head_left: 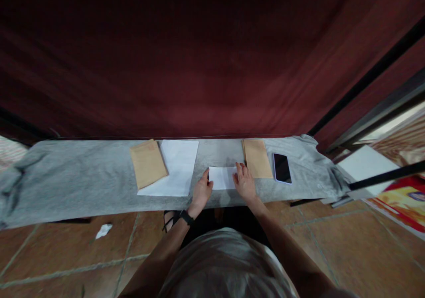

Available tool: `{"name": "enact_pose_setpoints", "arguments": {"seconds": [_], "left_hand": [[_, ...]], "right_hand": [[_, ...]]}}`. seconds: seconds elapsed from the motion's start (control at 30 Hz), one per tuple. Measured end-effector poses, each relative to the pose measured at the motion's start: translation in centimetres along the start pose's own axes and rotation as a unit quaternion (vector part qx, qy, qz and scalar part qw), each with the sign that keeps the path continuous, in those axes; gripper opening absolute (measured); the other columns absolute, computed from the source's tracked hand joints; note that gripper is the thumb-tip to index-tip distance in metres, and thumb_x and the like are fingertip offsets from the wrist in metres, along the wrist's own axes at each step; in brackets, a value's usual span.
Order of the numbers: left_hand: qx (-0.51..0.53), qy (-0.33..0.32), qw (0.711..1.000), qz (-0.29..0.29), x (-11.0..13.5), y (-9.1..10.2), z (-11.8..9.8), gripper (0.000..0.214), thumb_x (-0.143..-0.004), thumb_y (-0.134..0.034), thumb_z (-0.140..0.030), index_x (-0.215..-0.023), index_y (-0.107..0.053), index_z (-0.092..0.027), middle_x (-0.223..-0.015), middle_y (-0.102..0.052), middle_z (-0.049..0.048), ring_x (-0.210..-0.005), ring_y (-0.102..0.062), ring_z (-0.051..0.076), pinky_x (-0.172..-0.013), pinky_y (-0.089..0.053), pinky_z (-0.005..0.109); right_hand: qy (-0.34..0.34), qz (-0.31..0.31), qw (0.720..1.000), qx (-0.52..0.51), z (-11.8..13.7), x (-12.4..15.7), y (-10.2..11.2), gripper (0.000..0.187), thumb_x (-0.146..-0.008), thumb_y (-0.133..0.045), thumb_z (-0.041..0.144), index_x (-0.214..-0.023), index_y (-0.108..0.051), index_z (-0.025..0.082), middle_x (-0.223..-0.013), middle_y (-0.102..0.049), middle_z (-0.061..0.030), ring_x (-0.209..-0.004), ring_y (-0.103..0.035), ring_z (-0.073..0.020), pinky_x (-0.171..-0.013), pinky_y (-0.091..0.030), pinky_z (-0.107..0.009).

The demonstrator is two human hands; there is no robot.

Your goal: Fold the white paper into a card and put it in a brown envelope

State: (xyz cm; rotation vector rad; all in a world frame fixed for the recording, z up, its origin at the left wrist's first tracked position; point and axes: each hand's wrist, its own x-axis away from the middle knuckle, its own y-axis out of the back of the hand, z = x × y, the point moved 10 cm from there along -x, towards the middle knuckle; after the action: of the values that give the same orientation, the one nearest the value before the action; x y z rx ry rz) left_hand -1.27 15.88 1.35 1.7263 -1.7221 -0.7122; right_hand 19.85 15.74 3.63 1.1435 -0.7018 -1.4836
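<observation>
A small folded white paper (222, 177) lies on the grey cloth (83, 178) that covers a narrow table. My left hand (202, 191), a black band on its wrist, rests with its fingers against the paper's left edge. Flat on the paper's right end lies my right hand (244, 182), fingers stretched out and pressing down. Neither hand grips anything. A stack of white sheets (177, 167) lies to the left, with a brown envelope (148, 163) partly over it. Another brown envelope (257, 157) lies just right of my right hand.
A dark phone (282, 168) lies face up right of the second envelope. A dark red curtain (199, 67) hangs behind the table. On the tiled floor lies a crumpled white scrap (103, 230). At the right stand a black bar (387, 174), a white board (367, 163) and a colourful printed sheet (403, 200).
</observation>
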Motion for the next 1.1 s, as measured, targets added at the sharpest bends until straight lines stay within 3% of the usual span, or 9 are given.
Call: {"name": "enact_pose_setpoints", "arguments": {"seconds": [0.23, 0.5, 0.63, 0.73, 0.8, 0.9, 1.1], "left_hand": [[-0.082, -0.011, 0.996, 0.012, 0.2, -0.3, -0.7, 0.05, -0.094, -0.051, -0.014, -0.144, -0.052, -0.015, -0.118, -0.075, 0.0121, -0.102, -0.073, 0.024, -0.091, -0.056, 0.034], [-0.156, 0.008, 0.987, 0.024, 1.1, 0.4, -1.4, 0.039, -0.098, -0.049, -0.021, -0.134, -0.061, -0.017, -0.117, -0.074, 0.0149, -0.102, -0.073, 0.029, -0.091, -0.056, 0.041], [-0.209, -0.109, 0.971, -0.026, 2.2, -0.3, -4.3, 0.039, -0.102, -0.043, -0.025, -0.136, -0.06, -0.017, -0.135, -0.065, 0.016, -0.126, -0.061, 0.031, -0.108, -0.047, 0.046], [-0.214, -0.247, 0.945, -0.006, 3.6, -2.9, -6.9, 0.045, -0.105, -0.04, -0.033, -0.144, -0.053, -0.017, -0.154, -0.051, 0.0133, -0.145, -0.043, 0.029, -0.12, -0.035, 0.049], [-0.233, -0.303, 0.924, 0.01, 4.3, -4.4, -7.5, 0.048, -0.106, -0.039, -0.037, -0.149, -0.049, -0.019, -0.16, -0.044, 0.011, -0.151, -0.035, 0.028, -0.123, -0.029, 0.052], [-0.267, -0.332, 0.905, 0.021, 4.7, -5.4, -7.2, 0.054, -0.106, -0.038, -0.044, -0.154, -0.041, -0.021, -0.162, -0.04, 0.0103, -0.152, -0.033, 0.026, -0.124, -0.027, 0.051], [-0.295, -0.369, 0.88, 0.037, 5.1, -5.4, -6.9, 0.073, -0.1, -0.044, -0.059, -0.161, -0.027, -0.023, -0.167, -0.031, 0.0121, -0.154, -0.027, 0.029, -0.125, -0.024, 0.053]], "right_hand": [[0.159, 0.078, 0.983, 0.038, 4.5, 5.0, -2.6, 0.049, -0.106, -0.041, 0.035, -0.154, -0.044, 0.021, -0.163, -0.038, -0.0088, -0.148, -0.039, -0.0274, -0.121, -0.031, -0.05], [0.124, 0.077, 0.988, 0.057, 1.3, 6.1, -1.5, 0.052, -0.106, -0.042, 0.036, -0.157, -0.039, 0.023, -0.16, -0.042, -0.009, -0.147, -0.042, -0.0274, -0.124, -0.025, -0.052], [0.128, 0.073, 0.987, 0.062, 0.9, 6.1, -1.3, 0.053, -0.107, -0.04, 0.036, -0.158, -0.036, 0.021, -0.162, -0.039, -0.0091, -0.147, -0.041, -0.0273, -0.124, -0.024, -0.052], [0.135, 0.064, 0.986, 0.073, 1.2, 6.2, -1.3, 0.054, -0.107, -0.04, 0.036, -0.158, -0.035, 0.02, -0.162, -0.039, -0.0092, -0.147, -0.041, -0.0276, -0.124, -0.024, -0.052], [0.142, 0.057, 0.985, 0.079, 1.4, 6.2, -1.2, 0.054, -0.107, -0.041, 0.037, -0.158, -0.036, 0.02, -0.162, -0.04, -0.0094, -0.147, -0.041, -0.0278, -0.123, -0.024, -0.052], [0.148, 0.049, 0.984, 0.086, 1.5, 6.1, -1.0, 0.053, -0.107, -0.042, 0.035, -0.157, -0.038, 0.02, -0.161, -0.041, -0.0089, -0.147, -0.041, -0.0266, -0.124, -0.025, -0.05], [0.145, 0.042, 0.985, 0.081, 1.5, 6.0, -0.8, 0.052, -0.106, -0.042, 0.035, -0.157, -0.039, 0.023, -0.162, -0.04, -0.007, -0.147, -0.042, -0.0253, -0.124, -0.024, -0.049]]}}
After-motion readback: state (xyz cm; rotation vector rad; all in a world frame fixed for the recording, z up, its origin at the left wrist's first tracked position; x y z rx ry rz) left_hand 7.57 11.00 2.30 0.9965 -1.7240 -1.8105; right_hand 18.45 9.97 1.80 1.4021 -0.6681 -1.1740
